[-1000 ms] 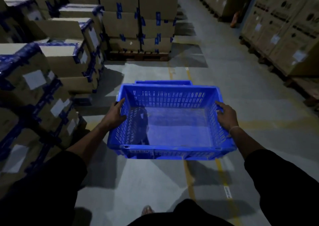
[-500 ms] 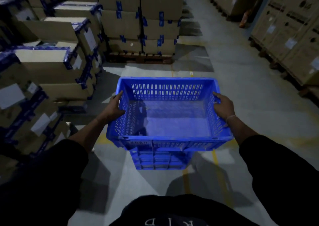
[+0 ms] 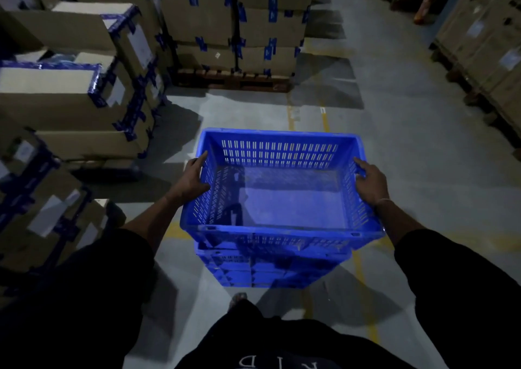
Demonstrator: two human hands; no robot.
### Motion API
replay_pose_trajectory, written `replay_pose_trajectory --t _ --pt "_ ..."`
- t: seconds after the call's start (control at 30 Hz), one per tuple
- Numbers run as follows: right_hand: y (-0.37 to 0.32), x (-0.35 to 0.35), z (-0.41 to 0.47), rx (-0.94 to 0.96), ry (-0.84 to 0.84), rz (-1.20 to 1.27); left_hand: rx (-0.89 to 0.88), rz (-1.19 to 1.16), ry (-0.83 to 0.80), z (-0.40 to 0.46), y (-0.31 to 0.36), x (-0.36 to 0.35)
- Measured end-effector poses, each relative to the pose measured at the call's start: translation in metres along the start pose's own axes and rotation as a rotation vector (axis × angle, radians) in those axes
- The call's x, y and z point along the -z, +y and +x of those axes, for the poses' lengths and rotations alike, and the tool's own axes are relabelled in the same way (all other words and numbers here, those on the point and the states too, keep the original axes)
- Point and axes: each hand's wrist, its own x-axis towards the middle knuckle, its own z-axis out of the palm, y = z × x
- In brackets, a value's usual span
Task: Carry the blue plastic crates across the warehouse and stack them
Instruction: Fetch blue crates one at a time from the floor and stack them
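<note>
Lowered since half a second ago: carried blue crate, now sitting close over the lower blue crate on the floor — whether fully seated cannot be told.
Contents: none; bottom bare.
Left hand: grasps left rim, fingers curled over the wall.
Right hand: grasps right rim likewise.
Progress, judged: carry done for this crate; stacking nearly finished — seating and release remain. Further crates to fetch: none in view.
Surroundings: taped cardboard boxes on the left, palletised boxes ahead, yellow floor lines.
</note>
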Motion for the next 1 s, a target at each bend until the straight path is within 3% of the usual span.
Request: replay_pose_trajectory --t 0.23,0.7,0.87,1.0 --pt "0.001 -0.01 0.022 0.003 -0.022 -0.039 0.004 0.055 -0.034 0.024 -0.007 0.004" --pt "0.0 -0.011 -0.005 0.049 -0.121 -0.16 0.024 0.002 -0.057 -0.013 -0.011 0.006" --pt "0.002 0.0 -0.013 0.078 -0.158 -0.152 0.001 0.192 -0.002 -0.013 0.003 -0.006" --pt "0.004 -0.005 -0.021 0.225 -0.167 -0.321 -0.092 0.467 0.089 -0.023 0.006 -0.013"
